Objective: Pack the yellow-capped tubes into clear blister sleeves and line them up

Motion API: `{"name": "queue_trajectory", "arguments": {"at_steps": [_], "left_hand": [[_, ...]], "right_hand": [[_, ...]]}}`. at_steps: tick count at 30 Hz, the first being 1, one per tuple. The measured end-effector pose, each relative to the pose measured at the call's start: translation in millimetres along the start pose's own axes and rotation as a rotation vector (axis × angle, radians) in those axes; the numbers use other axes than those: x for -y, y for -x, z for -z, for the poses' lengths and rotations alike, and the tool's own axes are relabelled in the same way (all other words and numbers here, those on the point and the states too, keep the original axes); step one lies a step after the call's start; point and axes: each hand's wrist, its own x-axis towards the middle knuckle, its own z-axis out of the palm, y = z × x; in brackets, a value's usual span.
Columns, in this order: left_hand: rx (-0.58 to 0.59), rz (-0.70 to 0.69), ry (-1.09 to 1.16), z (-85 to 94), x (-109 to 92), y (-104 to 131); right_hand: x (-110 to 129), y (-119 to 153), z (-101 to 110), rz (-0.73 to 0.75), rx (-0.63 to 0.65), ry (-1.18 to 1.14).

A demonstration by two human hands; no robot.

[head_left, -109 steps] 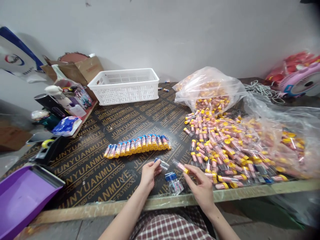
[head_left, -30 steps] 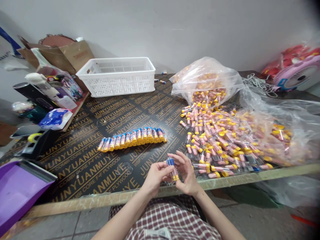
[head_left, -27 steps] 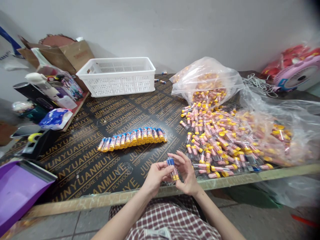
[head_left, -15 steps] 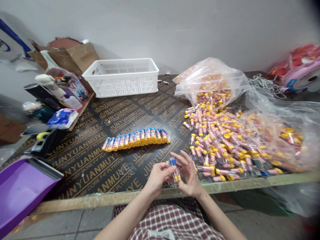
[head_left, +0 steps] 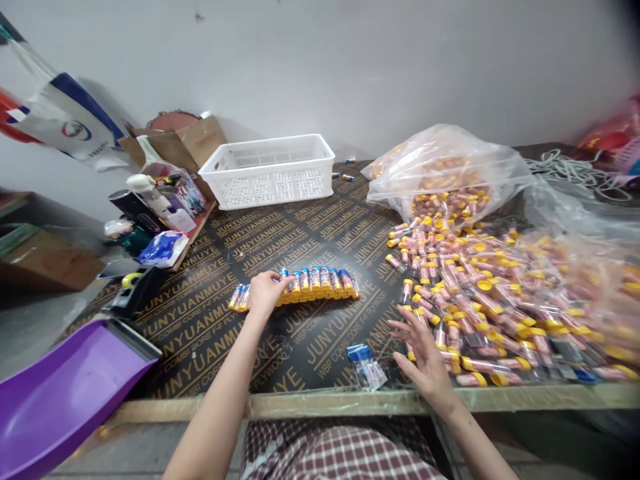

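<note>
My left hand [head_left: 266, 292] reaches over a row of small tubes in blue and yellow wrappers [head_left: 320, 283]. Its thumb and fingertips are pinched together at the top of one wrapped tube in that row, and the palm hides part of the row. Near the table's front edge my right hand [head_left: 424, 353] is open with fingers spread, holding nothing. It hovers beside the left side of a heap of clear tubes with yellow caps and pink contents [head_left: 465, 287]. Between my hands lies a small stack of flat blue and clear wrapper sleeves [head_left: 367, 368].
A white plastic basket [head_left: 280, 183] stands by the wall. Behind the heap sits a clear bag of tubes [head_left: 445, 173]. At left are a purple dustpan [head_left: 75, 393], a tape dispenser [head_left: 137, 293] and bottles [head_left: 135, 207]. Tangled cord [head_left: 575, 173] lies at the back right.
Both hands were together at the front edge around one tube with a blue wrapper. The left has moved to the row, the right toward the heap. The view has shifted left.
</note>
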Motion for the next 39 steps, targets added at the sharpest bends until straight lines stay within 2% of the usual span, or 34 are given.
{"name": "queue_trajectory", "arguments": {"at_steps": [3, 5, 6, 8, 10, 12, 14, 17, 20, 25, 29, 33, 35, 39], "left_hand": [[-0.082, -0.039, -0.04, -1.2, -4.6, 8.8], [-0.153, -0.059, 0.028, -3.6, -11.7, 23.5], [-0.15, -0.082, 0.084, -6.5, -16.4, 33.8], [-0.023, -0.163, 0.205, -17.2, -27.5, 59.7], [0.228, -0.259, 0.284, -34.1, -38.8, 89.7], [0.441, -0.319, 0.252, -53.6, -47.5, 117.7], [0.543, -0.316, 0.204, -70.5, -52.0, 138.6], [0.566, -0.256, 0.221, -83.5, -52.4, 153.9], [0.55, -0.222, 0.28, -83.7, -50.5, 156.3], [0.511, -0.302, 0.295, -78.7, -48.6, 156.7], [0.474, -0.295, 0.248, -77.3, -48.6, 160.6], [0.397, -0.34, 0.278, -74.2, -51.0, 162.6], [0.384, -0.284, 0.4, -73.0, -52.4, 161.0], [0.494, 0.047, 0.839, -73.4, -53.2, 151.4]], "right_hand": [[-1.1, -0.4, 8.1, 0.03, -0.116, 0.165], [-6.3, -2.2, 15.8, 0.079, -0.232, 0.333], [-10.1, -3.2, 19.5, 0.1, -0.273, 0.427], [-18.9, -4.9, 24.8, 0.119, -0.291, 0.609], [-27.0, -5.6, 26.3, 0.116, -0.253, 0.773], [-32.4, -5.2, 24.3, 0.104, -0.204, 0.929], [-34.7, -3.6, 21.0, 0.087, -0.154, 1.061], [-34.5, -0.3, 17.5, 0.063, -0.079, 1.14], [-34.0, 1.8, 16.0, 0.056, -0.061, 1.081], [-29.5, 0.7, 10.2, 0.036, -0.091, 0.809], [-17.6, -1.5, 1.9, 0.001, -0.061, 0.582], [-4.0, -2.1, -5.0, 0.027, -0.1, 0.473], [1.8, -0.9, -6.9, 0.049, -0.129, 0.413], [10.4, 4.2, -8.5, 0.11, -0.178, 0.291]]}}
